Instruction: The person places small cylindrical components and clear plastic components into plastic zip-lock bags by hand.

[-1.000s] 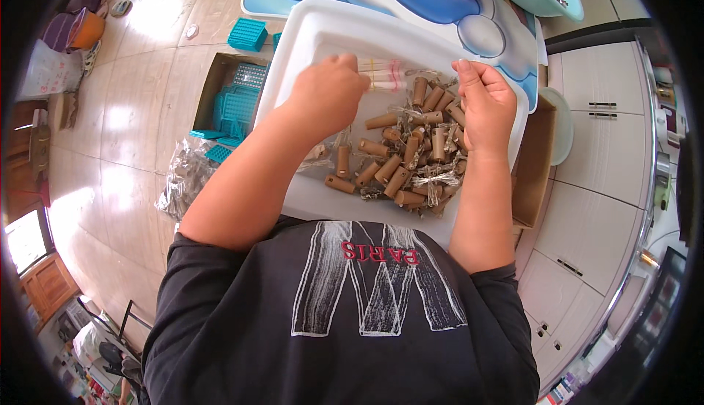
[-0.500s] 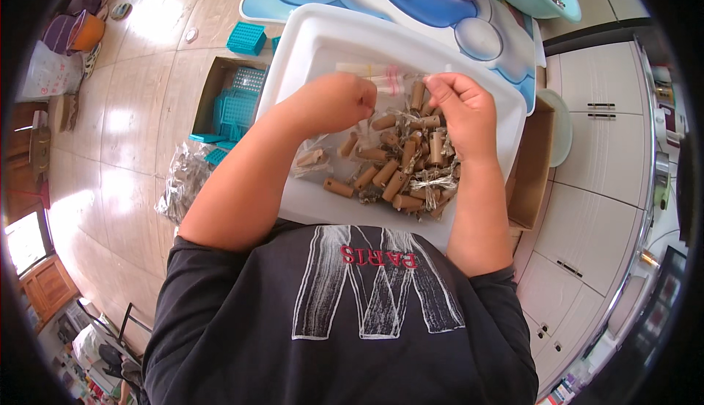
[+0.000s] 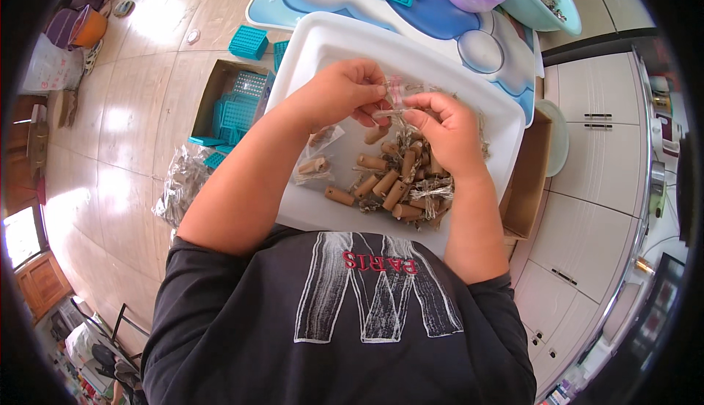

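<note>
A blue-and-white tabletop [image 3: 422, 20] spreads beyond the big white tray [image 3: 345, 42], which stands closest to the person and holds the things being worked on. To the tray's left is an open cardboard box [image 3: 207, 104] with teal plastic racks [image 3: 238, 112] in it. Inside the tray, a loose pile of brown cylinders [image 3: 385, 183], tangled with pale strands [image 3: 436, 189], fills the middle and right, while clear packets [image 3: 314, 167] lie apart at the left. Over the far part of the pile the two hands meet: the left hand [image 3: 372, 97] is narrow, its fingers curled in, and I cannot tell just what it grips; the right hand [image 3: 429, 112] seems to pinch clear film [image 3: 390, 112] between thumb and forefinger. One brown cylinder [image 3: 375, 134] shows just below the left fingertips, whether held or resting being unclear. The step in hand looks like fine two-handed fingertip work on that thin film; the next move calls for a light, steady pinch on both sides, so that the film neither slips nor crumples.
</note>
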Action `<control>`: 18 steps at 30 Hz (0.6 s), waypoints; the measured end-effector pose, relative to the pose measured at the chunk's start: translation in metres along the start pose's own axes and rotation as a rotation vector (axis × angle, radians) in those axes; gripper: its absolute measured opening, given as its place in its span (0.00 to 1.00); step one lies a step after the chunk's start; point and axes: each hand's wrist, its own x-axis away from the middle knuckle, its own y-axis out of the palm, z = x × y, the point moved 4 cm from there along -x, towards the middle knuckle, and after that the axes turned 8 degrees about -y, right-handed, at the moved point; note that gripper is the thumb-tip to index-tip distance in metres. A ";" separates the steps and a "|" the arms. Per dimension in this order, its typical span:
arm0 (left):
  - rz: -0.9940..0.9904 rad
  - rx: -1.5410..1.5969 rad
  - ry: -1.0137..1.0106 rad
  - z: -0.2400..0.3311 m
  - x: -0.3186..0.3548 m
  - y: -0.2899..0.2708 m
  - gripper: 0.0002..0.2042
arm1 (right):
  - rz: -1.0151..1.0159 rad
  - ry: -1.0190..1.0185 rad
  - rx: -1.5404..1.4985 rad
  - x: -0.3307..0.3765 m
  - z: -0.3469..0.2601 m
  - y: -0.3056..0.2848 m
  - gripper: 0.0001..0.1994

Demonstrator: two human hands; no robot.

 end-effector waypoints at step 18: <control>0.150 -0.461 0.348 -0.016 -0.020 0.034 0.16 | 0.303 0.199 -0.781 0.002 -0.005 -0.021 0.07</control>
